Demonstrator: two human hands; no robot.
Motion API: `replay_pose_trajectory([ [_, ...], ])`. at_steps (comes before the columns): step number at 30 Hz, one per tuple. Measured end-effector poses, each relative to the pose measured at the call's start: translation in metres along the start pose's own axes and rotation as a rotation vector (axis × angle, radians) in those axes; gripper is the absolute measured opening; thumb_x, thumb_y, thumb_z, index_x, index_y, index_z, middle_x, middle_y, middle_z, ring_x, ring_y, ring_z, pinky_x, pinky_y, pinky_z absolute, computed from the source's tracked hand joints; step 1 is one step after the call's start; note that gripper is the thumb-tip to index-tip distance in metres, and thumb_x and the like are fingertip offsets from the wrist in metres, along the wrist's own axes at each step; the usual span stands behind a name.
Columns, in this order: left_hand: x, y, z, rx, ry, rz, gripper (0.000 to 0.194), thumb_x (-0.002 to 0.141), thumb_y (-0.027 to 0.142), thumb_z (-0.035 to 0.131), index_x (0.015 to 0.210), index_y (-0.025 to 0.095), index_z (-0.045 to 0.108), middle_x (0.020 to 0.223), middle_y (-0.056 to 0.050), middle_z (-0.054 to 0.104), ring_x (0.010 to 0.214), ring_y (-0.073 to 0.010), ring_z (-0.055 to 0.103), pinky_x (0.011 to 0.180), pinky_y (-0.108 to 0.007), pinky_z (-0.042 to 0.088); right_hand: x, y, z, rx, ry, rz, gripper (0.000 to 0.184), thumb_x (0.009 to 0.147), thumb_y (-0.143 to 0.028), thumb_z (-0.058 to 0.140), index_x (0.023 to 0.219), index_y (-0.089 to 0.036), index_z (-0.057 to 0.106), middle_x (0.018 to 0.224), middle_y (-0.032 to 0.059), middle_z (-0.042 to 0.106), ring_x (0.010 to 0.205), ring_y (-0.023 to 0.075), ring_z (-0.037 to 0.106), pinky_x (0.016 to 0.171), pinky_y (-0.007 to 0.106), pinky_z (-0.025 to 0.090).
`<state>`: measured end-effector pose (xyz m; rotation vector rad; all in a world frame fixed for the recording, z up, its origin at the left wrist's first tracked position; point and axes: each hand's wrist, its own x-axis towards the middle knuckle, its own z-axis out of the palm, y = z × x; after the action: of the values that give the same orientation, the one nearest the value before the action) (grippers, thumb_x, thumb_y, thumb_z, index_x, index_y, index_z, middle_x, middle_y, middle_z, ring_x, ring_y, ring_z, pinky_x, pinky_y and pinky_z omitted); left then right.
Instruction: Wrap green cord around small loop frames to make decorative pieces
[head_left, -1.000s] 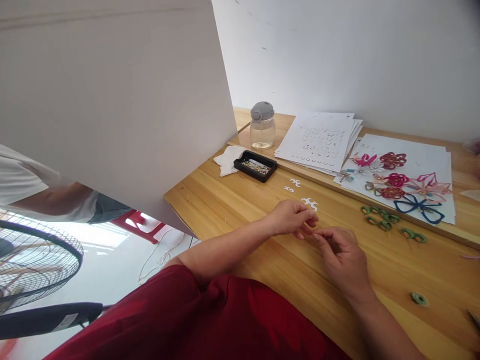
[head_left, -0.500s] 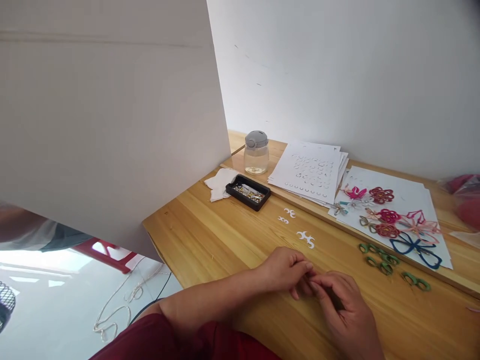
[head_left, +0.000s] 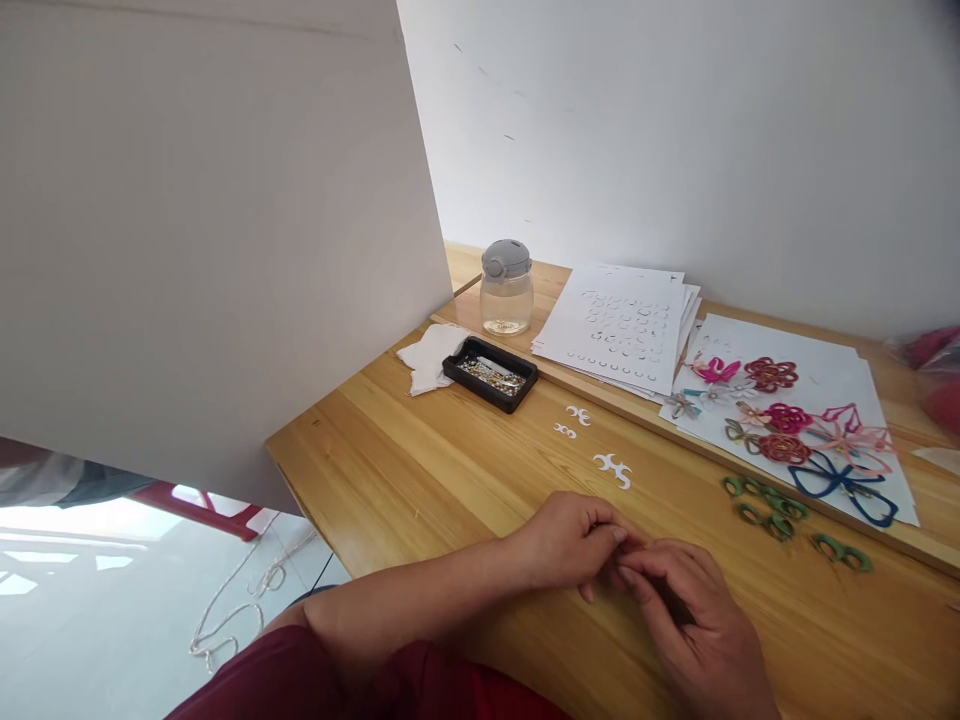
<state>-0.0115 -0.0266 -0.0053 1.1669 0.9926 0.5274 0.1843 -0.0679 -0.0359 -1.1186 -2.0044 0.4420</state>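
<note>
Over the front of the wooden table, my left hand [head_left: 571,540] and my right hand [head_left: 694,610] meet, fingertips pinched together. Whatever lies between the fingers is too small or hidden to make out. Just beyond my left hand lie white crescent-shaped paper cutouts [head_left: 613,470], with smaller paper cutouts [head_left: 577,414] farther back. To the right of my hands sit several green looped pieces [head_left: 780,505]. Past those, flower shapes [head_left: 784,447] in red, pink, white and blue rest on white paper.
A black tray [head_left: 491,375] of small beads stands beside a crumpled white tissue [head_left: 433,355]. Behind it is a clear jar [head_left: 506,290] with a grey lid. Printed sheets [head_left: 611,325] lie along the wall. A white partition [head_left: 225,220] closes off the left side.
The camera view has shifted slightly, so the table things sit a little higher in the picture. Both hands stay together, with only slight finger movement.
</note>
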Motion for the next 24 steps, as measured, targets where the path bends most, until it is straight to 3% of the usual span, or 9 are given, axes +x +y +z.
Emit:
replay_pose_trajectory([
  [3,0.001,0.006,-0.001,-0.081,0.015,-0.054,0.034,0.096,0.022,0.054,0.126,0.012,0.068,0.091,-0.006,0.073,0.067,-0.0129,0.068,0.047,-0.019,0.048,0.0,-0.001,0.0,0.027,0.005,0.029,0.008,0.097,-0.025,0.069,0.101,-0.031,0.072,0.097,0.0009,0.074,0.096,0.0218,0.067,0.086,0.036,0.051],
  [7,0.005,0.013,-0.009,-0.224,0.101,-0.016,0.025,0.101,0.03,0.055,0.111,0.011,0.068,0.101,-0.008,0.072,0.064,-0.0095,0.07,0.043,-0.015,0.045,0.0,-0.006,-0.001,0.042,0.102,0.146,0.004,0.096,-0.026,0.071,0.096,-0.03,0.073,0.094,0.0013,0.072,0.087,0.0207,0.066,0.082,0.037,0.05],
  [10,0.006,0.017,-0.018,-0.308,0.195,0.033,0.034,0.103,0.041,0.054,0.099,0.01,0.067,0.091,-0.007,0.071,0.062,-0.0105,0.071,0.038,-0.014,0.037,0.0,-0.009,-0.001,0.072,0.089,0.2,0.004,0.096,-0.027,0.07,0.095,-0.029,0.073,0.093,0.0012,0.071,0.087,0.0204,0.066,0.081,0.037,0.05],
  [13,0.004,0.021,-0.021,-0.337,0.22,0.026,0.026,0.104,0.03,0.053,0.1,0.01,0.068,0.092,-0.007,0.071,0.063,-0.0097,0.071,0.041,-0.014,0.04,0.001,-0.011,-0.001,0.078,0.08,0.193,0.005,0.096,-0.026,0.07,0.095,-0.03,0.072,0.093,0.0006,0.07,0.086,0.0198,0.065,0.082,0.037,0.049],
  [17,0.0,0.024,-0.019,-0.323,0.129,-0.041,0.022,0.098,0.014,0.056,0.117,0.013,0.068,0.099,-0.006,0.073,0.066,-0.0086,0.073,0.047,-0.013,0.046,0.001,-0.011,-0.002,0.036,0.082,0.16,0.005,0.097,-0.024,0.07,0.096,-0.029,0.071,0.093,0.0004,0.07,0.087,0.0195,0.064,0.084,0.037,0.048],
  [24,-0.001,0.017,-0.011,-0.241,-0.074,-0.15,0.011,0.101,0.02,0.058,0.098,0.012,0.064,0.079,-0.001,0.07,0.06,-0.0087,0.069,0.053,-0.017,0.052,0.005,-0.015,0.0,-0.032,0.054,0.053,0.007,0.096,-0.021,0.072,0.099,-0.027,0.071,0.093,0.0016,0.074,0.092,0.0208,0.064,0.087,0.039,0.049],
])
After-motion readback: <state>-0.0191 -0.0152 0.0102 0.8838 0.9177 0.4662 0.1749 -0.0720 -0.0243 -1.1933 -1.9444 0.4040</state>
